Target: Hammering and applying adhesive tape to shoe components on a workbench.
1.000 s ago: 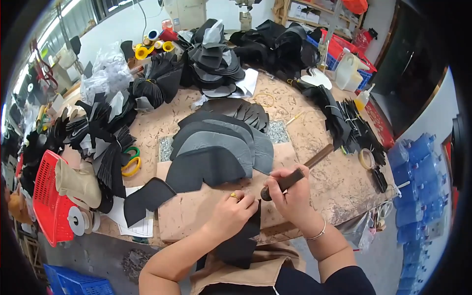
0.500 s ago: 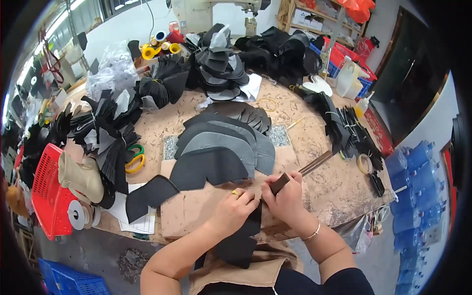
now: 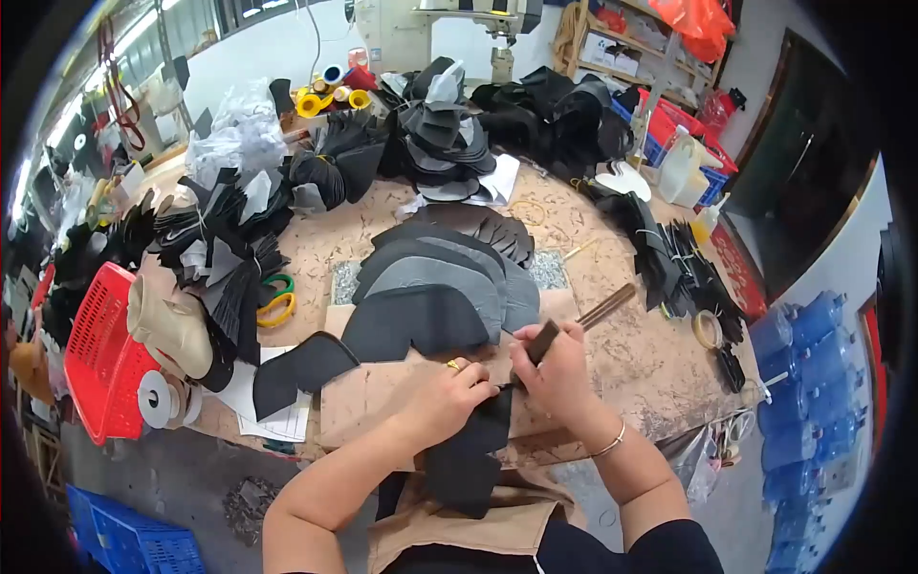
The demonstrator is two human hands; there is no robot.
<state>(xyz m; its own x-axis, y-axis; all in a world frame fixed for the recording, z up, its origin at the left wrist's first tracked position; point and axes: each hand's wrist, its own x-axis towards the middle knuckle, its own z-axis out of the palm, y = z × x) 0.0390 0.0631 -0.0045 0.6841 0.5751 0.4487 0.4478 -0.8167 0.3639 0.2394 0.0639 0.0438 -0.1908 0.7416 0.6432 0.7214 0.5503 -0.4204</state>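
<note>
My left hand (image 3: 449, 404), with a ring on one finger, has its fingers bent and pinched on the edge of a black sheet piece (image 3: 467, 450) that hangs over the table's front edge towards my lap. Close beside it, my right hand (image 3: 557, 371) grips a flat dark brown tool (image 3: 541, 341) whose broad end sticks up from the fist; its lower end is hidden. Slim brown strips (image 3: 607, 305) extend beyond the right hand. Ahead of both hands, black and grey cut pieces (image 3: 416, 320) lie fanned out in overlapping layers on a pale board (image 3: 368, 407).
Green- and yellow-handled scissors (image 3: 277, 308), a beige boot form (image 3: 167, 325) and a red basket (image 3: 103, 354) are at left. Bundled black pieces (image 3: 435, 143) line the back below a sewing machine (image 3: 497, 29). At right are a tape roll (image 3: 708, 330) and blue bottles (image 3: 813, 383).
The view has shifted slightly. Both hands stay close together at the black piece, and the right fist's brown tool has tilted a little more upright.
</note>
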